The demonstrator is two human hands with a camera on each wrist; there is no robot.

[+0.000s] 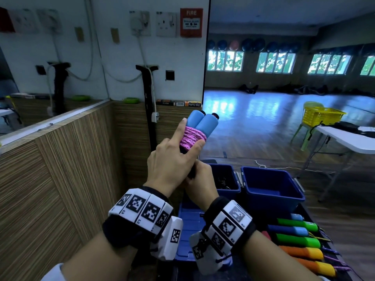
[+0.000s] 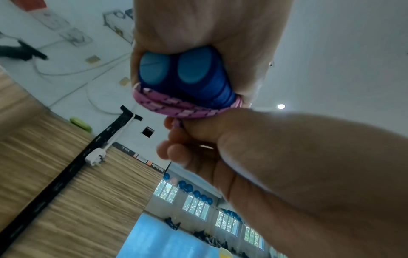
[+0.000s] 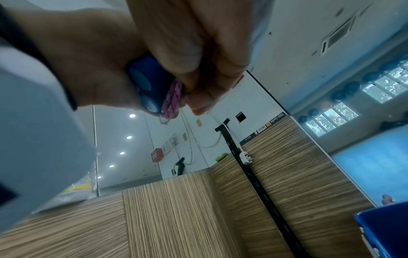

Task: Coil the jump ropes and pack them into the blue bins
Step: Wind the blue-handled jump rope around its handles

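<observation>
The head camera looked forward and down over both wrists toward the two side-by-side light-blue foam handles [image 1: 203,123] bound with pink rope. Both wrist cameras sat very close beneath, facing upward — each shared those handles' blue end caps [image 2: 174,71] [image 3: 143,83] and the striped wood-panel wall [image 1: 60,169] [image 2: 55,174] [image 3: 176,218].

The jump rope's cord [image 1: 192,136] is braided pink cloth flecked with black; its two blue handles [image 1: 203,123] look matt, with smooth plastic end caps [image 2: 192,67]. The blue bins [image 1: 272,191] are smooth, slightly glossy plastic. The wall panelling [image 1: 60,169] at left shows streaked wood grain.
</observation>
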